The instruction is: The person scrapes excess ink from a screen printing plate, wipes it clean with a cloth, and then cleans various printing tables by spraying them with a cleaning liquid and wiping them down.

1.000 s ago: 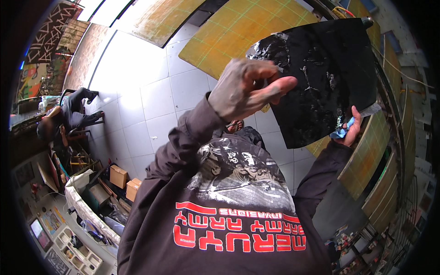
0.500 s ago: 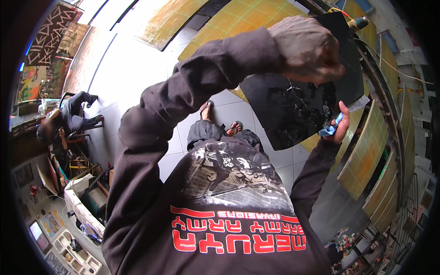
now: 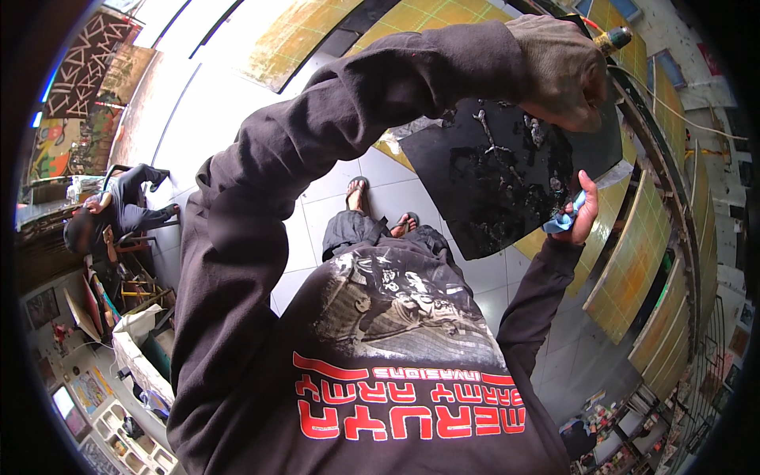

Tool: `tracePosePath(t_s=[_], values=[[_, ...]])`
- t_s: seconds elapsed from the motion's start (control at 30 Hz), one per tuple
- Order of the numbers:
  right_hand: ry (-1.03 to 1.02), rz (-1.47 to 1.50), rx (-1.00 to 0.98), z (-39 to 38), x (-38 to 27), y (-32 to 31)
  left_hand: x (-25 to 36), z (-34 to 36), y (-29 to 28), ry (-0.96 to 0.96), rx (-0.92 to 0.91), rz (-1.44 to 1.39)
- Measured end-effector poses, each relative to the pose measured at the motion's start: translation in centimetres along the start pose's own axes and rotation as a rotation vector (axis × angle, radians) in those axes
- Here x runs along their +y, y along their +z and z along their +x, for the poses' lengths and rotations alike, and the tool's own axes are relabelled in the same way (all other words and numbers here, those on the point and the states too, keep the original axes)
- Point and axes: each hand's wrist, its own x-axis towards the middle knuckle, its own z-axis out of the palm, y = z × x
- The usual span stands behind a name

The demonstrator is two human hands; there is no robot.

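The black sheet (image 3: 507,178), glossy and smeared with wet dark streaks, sits at about two o'clock in the view, held up over the white tiled floor (image 3: 317,229). The left hand (image 3: 558,71) is raised at one o'clock, arm in a dark sleeve stretched across the top of the sheet; its fingers (image 3: 582,115) are curled and pressed together against the sheet's upper right part, though whether they grip anything cannot be told. The right hand (image 3: 582,210) is at three o'clock on the sheet's right edge, fingers pinching a blue cloth (image 3: 560,223) against that edge. Below the sheet, at the centre, two sandalled feet (image 3: 380,210) show on the tiles. Yellow gridded panels (image 3: 633,261) lean along the right side from two to four o'clock. Off at nine o'clock, well apart, another person (image 3: 119,210) in dark clothes sits bent forward on a chair.
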Motion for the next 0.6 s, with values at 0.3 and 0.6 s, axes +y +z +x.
tracePosePath(t_s=[0.3, 0.6], values=[[0.03, 0.002, 0.0, 0.1, -0.2, -0.1, -1.4, 0.6, 0.0, 0.048, -0.038, -0.121], [0.093, 0.058, -0.064, 0.1, -0.3, 0.1, -1.3, -2.1, -2.9, -0.18, -0.13, -0.515]])
